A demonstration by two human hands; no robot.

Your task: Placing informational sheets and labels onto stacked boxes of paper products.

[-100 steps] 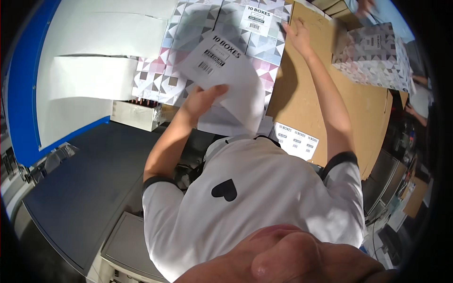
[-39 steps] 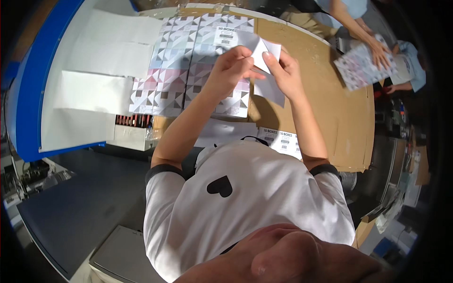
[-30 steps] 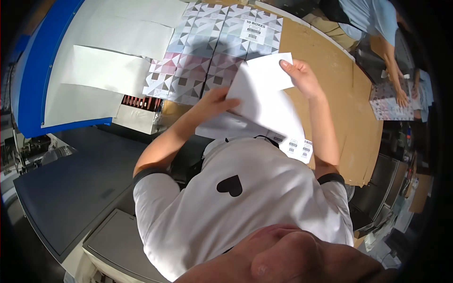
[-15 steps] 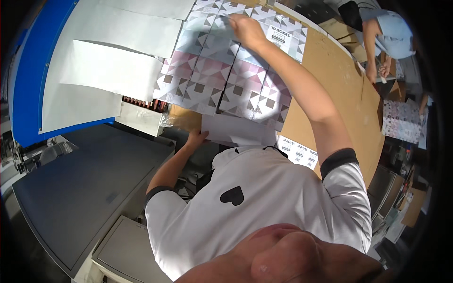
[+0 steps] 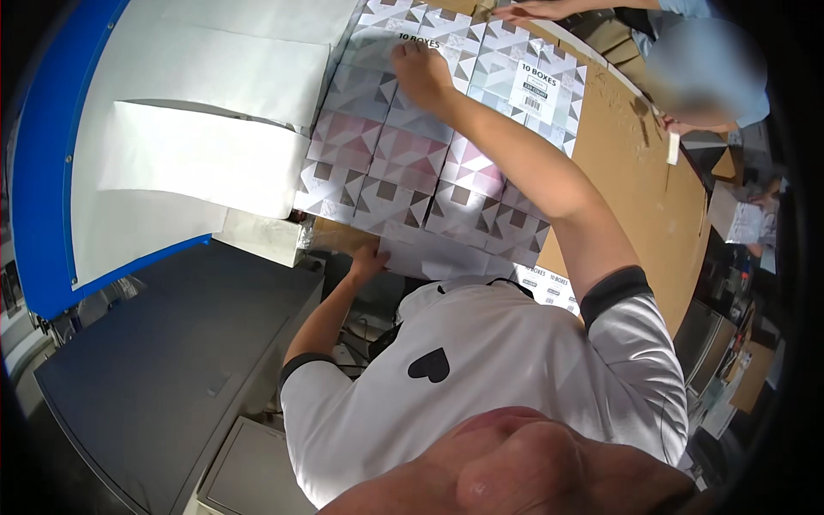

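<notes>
Pale boxes (image 5: 403, 163) with grey, pink and blue-green triangle patterns lie packed in rows before me. At the far left part of them, my right hand (image 5: 422, 79) presses bent fingers on a small printed label (image 5: 419, 40), partly hidden by the hand. Another white label (image 5: 533, 88) lies flat on the boxes farther right. Low at the near edge, my left hand (image 5: 369, 260) has its fingers closed on the left end of a plain white sheet (image 5: 442, 256). Whether that sheet joins the printed label sheet (image 5: 549, 287) to its right cannot be told.
A brown table (image 5: 631, 172) extends to the right. White flaps (image 5: 206, 154) on a blue-edged machine (image 5: 43, 154) stand left, above a dark cabinet top (image 5: 172, 335). A co-worker in light blue (image 5: 708, 64) reaches over the far table edge.
My right hand has moved left and slightly nearer, and a printed label now shows under its fingers. The co-worker has leaned in, one arm stretched toward the boxes' far edge.
</notes>
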